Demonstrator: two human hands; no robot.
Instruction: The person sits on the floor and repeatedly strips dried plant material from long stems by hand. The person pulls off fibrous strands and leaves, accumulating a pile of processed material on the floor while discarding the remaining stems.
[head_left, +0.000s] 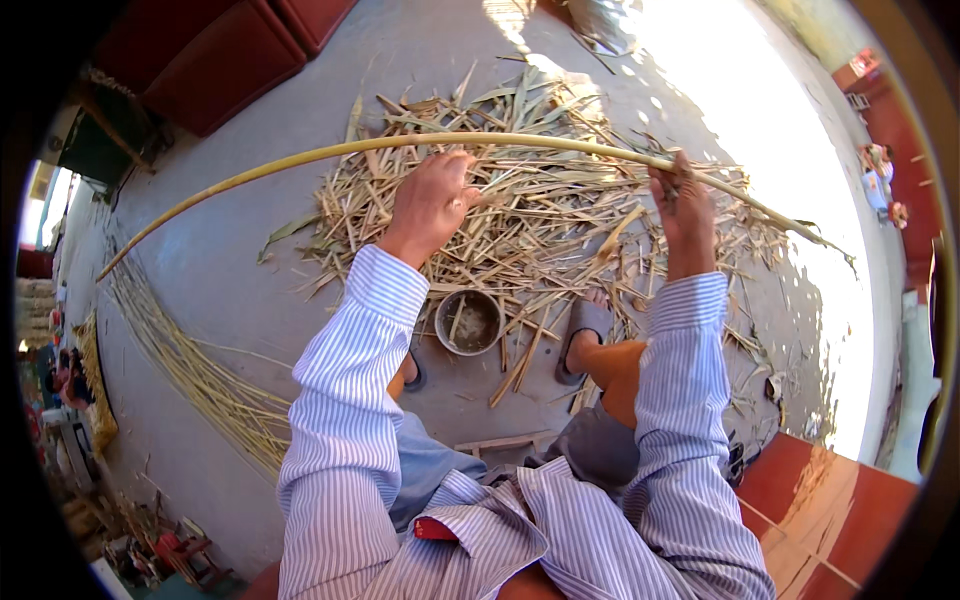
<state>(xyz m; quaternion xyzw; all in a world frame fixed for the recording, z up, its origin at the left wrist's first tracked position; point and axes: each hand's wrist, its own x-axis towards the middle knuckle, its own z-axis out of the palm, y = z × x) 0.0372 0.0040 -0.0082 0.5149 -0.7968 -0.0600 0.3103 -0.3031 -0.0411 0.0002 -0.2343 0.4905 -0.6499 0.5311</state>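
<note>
A long, thin yellow-green cane stalk [330, 152] arches from far left to right in front of me. My right hand [688, 205] pinches it toward its thinner right end, fingertips closed round it. Just below the stalk, my left hand [432, 205] has its fingers curled in, knuckles close to the stalk. Whether it grips anything is hidden. Under both hands spreads a heap of dry leaf sheaths and peeled strips [550, 215]. Between my feet stands a round metal bowl [440, 322] holding murky water and a small strip.
A bundle of thin stalks [215, 395] lies on the grey floor [330, 370] at left. Dark red seats [220, 70] stand at far left. Red tiles [815, 500] form a ledge at near right. My sandalled foot [588, 325] is beside the heap. Another person [878, 180] shows at far right.
</note>
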